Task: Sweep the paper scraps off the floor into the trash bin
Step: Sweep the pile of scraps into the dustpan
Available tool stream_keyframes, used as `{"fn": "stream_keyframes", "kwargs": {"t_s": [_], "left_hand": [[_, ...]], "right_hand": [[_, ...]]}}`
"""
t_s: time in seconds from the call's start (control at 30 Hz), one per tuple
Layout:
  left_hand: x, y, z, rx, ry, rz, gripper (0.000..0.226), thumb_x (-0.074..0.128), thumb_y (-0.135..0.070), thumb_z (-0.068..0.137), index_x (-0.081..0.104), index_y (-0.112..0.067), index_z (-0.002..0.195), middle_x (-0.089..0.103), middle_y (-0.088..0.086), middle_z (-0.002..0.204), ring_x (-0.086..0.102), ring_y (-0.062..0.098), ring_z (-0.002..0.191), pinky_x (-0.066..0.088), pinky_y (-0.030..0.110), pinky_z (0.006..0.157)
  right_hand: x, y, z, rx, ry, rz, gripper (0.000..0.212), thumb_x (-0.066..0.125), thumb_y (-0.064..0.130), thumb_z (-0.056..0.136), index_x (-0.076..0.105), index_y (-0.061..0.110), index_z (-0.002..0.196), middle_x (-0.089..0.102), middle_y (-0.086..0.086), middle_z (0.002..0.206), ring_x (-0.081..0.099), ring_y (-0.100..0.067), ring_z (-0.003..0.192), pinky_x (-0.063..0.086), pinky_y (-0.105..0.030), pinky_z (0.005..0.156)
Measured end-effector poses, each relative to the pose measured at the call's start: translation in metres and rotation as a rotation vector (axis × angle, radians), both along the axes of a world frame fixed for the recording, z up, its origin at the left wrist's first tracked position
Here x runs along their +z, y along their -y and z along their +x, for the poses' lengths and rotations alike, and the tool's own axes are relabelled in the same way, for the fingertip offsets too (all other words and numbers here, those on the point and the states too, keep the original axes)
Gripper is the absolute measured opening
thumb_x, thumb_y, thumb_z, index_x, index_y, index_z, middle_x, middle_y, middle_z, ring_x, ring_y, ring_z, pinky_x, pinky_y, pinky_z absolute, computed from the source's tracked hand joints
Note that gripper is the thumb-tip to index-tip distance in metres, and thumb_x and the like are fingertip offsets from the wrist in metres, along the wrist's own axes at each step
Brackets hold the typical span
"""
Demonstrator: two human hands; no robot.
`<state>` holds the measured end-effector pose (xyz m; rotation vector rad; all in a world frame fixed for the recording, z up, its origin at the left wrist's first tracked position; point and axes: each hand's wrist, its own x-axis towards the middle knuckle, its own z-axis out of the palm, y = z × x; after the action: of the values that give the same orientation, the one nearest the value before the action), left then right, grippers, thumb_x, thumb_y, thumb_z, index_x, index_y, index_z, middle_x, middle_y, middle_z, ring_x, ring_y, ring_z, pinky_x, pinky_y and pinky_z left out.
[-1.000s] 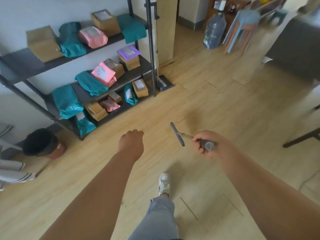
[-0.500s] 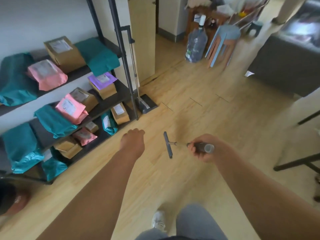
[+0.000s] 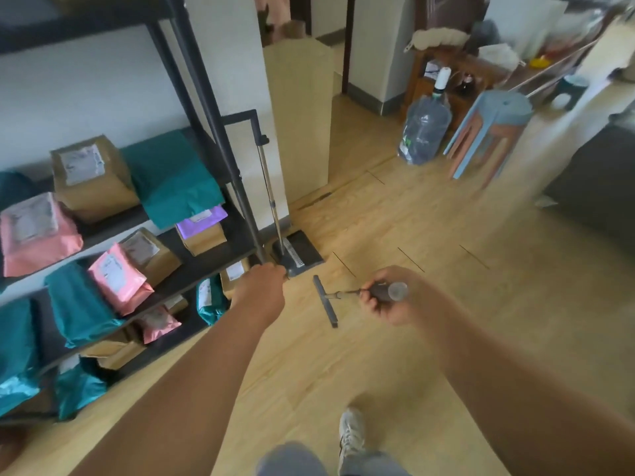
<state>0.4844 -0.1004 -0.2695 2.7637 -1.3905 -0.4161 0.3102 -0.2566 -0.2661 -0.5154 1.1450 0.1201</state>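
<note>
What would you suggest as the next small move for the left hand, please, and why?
Probably carry the left hand forward to the upright handle of the dustpan and take hold of it. The right hand grips the broom, while the left hand is curled and appears to hold nothing. The dustpan stands unheld beside the shelf post.

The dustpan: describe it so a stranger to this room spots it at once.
Find the black shelf rack of parcels on the left. At its right post's foot, on the wooden floor, sits the dark dustpan. A tall metal pole rising from its flat tray sets it apart.
</note>
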Motion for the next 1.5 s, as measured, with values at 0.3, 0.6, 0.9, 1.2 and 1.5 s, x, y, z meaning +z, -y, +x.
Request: {"fn": "stream_keyframes", "kwargs": {"t_s": [0.3, 0.6, 0.9, 1.2, 1.5], "left_hand": [[0.014, 0.105, 0.08, 0.086, 0.007, -0.021, 0.053, 0.056, 0.0, 0.087, 0.05, -0.02, 0.136, 0.055, 0.002, 0.127, 0.054, 0.023, 0.115, 0.049, 0.04, 0.097], [0.026, 0.224, 0.185, 0.205, 0.139, -0.11, 0.048, 0.062, -0.005, 0.086, 0.052, -0.018, 0.131, 0.055, 0.003, 0.124, 0.053, 0.021, 0.115, 0.047, 0.035, 0.095], [0.043, 0.297, 0.269, 0.358, 0.174, -0.188, 0.065, 0.061, -0.003, 0.086, 0.036, -0.016, 0.145, 0.027, 0.005, 0.153, 0.025, 0.026, 0.142, 0.034, 0.041, 0.114], [0.021, 0.328, 0.321, 0.406, 0.158, 0.067, 0.07, 0.053, -0.01, 0.091, 0.019, -0.014, 0.152, 0.024, 0.009, 0.156, 0.022, 0.03, 0.144, 0.018, 0.044, 0.12], [0.008, 0.339, 0.311, 0.463, 0.086, -0.004, 0.024, 0.056, -0.032, 0.095, 0.062, -0.015, 0.11, 0.065, 0.008, 0.106, 0.06, 0.024, 0.099, 0.052, 0.04, 0.092]], "right_hand": [[0.001, 0.117, 0.115, 0.11, 0.006, -0.053, 0.019, 0.039, 0.004, 0.089, 0.044, 0.011, 0.072, 0.047, -0.003, 0.046, 0.047, -0.012, 0.03, 0.032, -0.016, 0.028], [0.015, 0.204, 0.223, 0.123, -0.015, -0.073, 0.024, 0.042, -0.001, 0.089, 0.043, 0.01, 0.067, 0.048, -0.005, 0.043, 0.047, -0.014, 0.029, 0.034, -0.013, 0.031], [0.012, 0.276, 0.298, 0.289, -0.08, -0.15, 0.008, 0.048, -0.001, 0.087, 0.05, 0.005, 0.084, 0.051, -0.007, 0.048, 0.049, -0.015, 0.03, 0.037, -0.018, 0.03], [-0.003, 0.332, 0.356, 0.446, -0.094, -0.221, 0.012, 0.048, -0.001, 0.086, 0.05, 0.005, 0.076, 0.051, -0.008, 0.054, 0.047, -0.014, 0.029, 0.037, -0.016, 0.032], [-0.021, 0.356, 0.37, 0.527, -0.145, -0.239, 0.012, 0.048, -0.001, 0.087, 0.05, 0.005, 0.077, 0.049, -0.008, 0.063, 0.046, -0.013, 0.04, 0.037, -0.015, 0.033]]}}
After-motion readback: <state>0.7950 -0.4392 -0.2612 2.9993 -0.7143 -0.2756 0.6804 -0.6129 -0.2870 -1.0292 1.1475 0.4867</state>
